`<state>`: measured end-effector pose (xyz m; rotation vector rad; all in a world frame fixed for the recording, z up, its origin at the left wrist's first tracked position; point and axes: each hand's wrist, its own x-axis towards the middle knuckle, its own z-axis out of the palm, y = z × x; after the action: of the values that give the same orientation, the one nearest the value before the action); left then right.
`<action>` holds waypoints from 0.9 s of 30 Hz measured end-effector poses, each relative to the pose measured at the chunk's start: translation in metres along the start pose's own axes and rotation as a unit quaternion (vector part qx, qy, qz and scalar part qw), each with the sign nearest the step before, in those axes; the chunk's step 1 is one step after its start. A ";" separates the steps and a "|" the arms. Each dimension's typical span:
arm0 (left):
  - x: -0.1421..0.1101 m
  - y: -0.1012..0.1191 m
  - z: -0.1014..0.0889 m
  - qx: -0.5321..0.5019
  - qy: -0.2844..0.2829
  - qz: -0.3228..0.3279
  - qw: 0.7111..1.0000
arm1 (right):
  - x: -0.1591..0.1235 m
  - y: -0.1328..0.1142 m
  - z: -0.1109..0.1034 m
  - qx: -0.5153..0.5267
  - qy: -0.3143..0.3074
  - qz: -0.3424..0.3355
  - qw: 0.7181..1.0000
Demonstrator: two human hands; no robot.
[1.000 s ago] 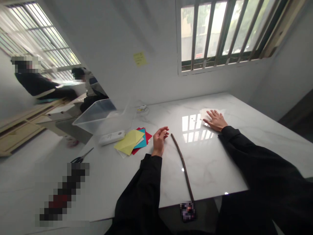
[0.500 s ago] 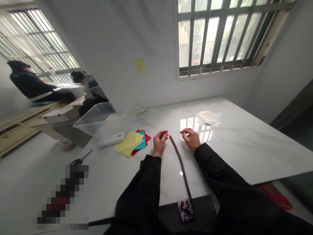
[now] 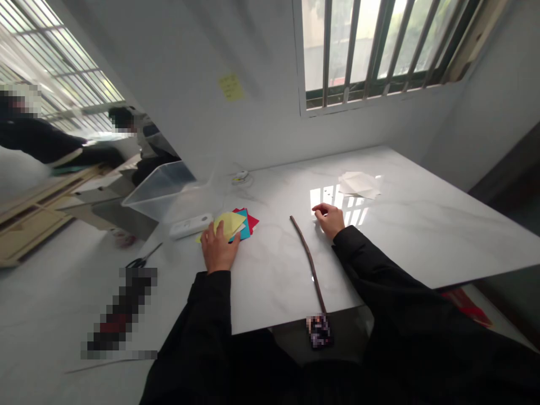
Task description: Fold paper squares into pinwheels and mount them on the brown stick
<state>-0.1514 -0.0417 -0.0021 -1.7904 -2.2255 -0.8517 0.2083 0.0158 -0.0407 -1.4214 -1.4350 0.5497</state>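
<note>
My left hand (image 3: 219,247) lies with fingers spread over a small pile of coloured paper. A yellow sheet (image 3: 232,223) is on top, with blue paper (image 3: 243,232) and red paper (image 3: 253,221) showing at its right. To the right of a thin brown stick (image 3: 307,252), my right hand (image 3: 331,219) hovers near or rests on the table with its fingers curled together. Whatever it may hold is too small or hidden to make out. The stick lies lengthwise between my hands, apart from both, and its near end reaches the table's front edge.
The white marbled table (image 3: 422,225) holds off-white papers (image 3: 358,184) at the back right. Left are a white oblong device (image 3: 190,226), a clear plastic bin (image 3: 158,194), scissors (image 3: 143,257) and a blurred-out dark object (image 3: 120,315). Two people sit at the far left.
My left hand has moved left from beside the stick's far end onto the coloured papers. The right hand stays near its place, fingers curled in more. The view has tilted down.
</note>
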 end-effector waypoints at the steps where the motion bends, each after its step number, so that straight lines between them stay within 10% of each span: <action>1: -0.002 -0.005 -0.001 0.023 -0.027 -0.008 0.999 | 0.000 0.000 0.000 -0.002 -0.001 0.000 1.000; 11: -0.004 0.000 -0.010 0.012 -0.037 -0.105 0.994 | 0.000 -0.002 -0.003 -0.011 -0.011 0.000 1.000; 17: 0.000 0.008 -0.019 -0.012 0.028 -0.018 0.999 | 0.000 -0.001 -0.002 -0.013 -0.019 -0.005 1.000; 23: 0.013 0.067 -0.046 -0.183 0.174 0.044 0.967 | -0.001 -0.002 -0.003 -0.022 -0.021 -0.007 1.000; 27: 0.031 0.113 -0.014 -0.437 0.124 0.002 0.891 | -0.001 -0.003 -0.004 -0.021 -0.021 -0.007 1.000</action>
<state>-0.0575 -0.0088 0.0609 -1.7921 -1.7693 -2.1890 0.2100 0.0132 -0.0372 -1.4380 -1.4977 0.5467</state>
